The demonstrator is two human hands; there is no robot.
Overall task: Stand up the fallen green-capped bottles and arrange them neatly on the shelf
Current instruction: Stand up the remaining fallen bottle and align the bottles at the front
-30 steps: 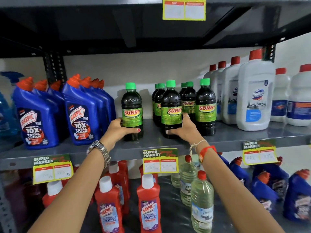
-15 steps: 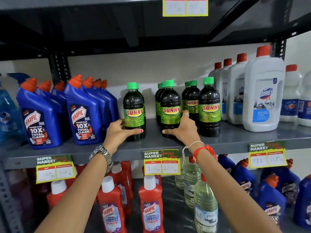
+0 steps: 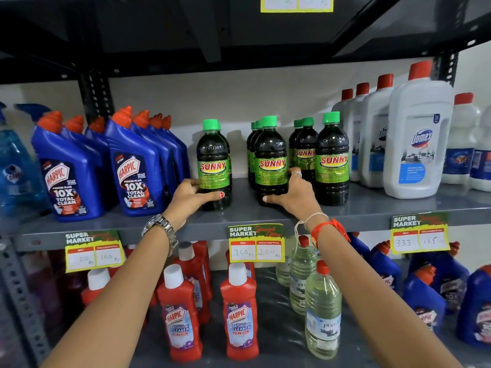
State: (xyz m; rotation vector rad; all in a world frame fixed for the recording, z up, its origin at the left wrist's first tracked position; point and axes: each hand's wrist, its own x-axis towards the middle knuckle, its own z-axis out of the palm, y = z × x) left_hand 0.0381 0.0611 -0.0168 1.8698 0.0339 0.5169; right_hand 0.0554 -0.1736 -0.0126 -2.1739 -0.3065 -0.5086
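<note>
A person is reaching both arms up to the grey shelf (image 3: pixel 372 208) where the dark bottles with green caps are standing. The left hand (image 3: pixel 191 196) is curling around the bottom of the lone green-capped bottle (image 3: pixel 213 166), which is standing up by itself, a little apart from the others. The thumb is lying across the front of it and the fingers are going around the side. The right hand (image 3: pixel 295 196) is wrapping around the low part of the front middle bottle (image 3: pixel 271 160), with the thumb pointing left along the shelf and the fingers going behind it. Another green-capped bottle (image 3: pixel 332 160) is standing just beside that hand on the right, and more of them are lining up behind. All of them are standing upright. Blue Harpic bottles (image 3: pixel 135 171) are sitting to the left, and big white Domex bottles (image 3: pixel 417 144) are sitting to the right. A silver watch (image 3: pixel 162 229) is on the left wrist and a red band (image 3: pixel 329 229) is on the right one. A price tag (image 3: pixel 256 244) is hanging on the shelf edge between the two arms.
</note>
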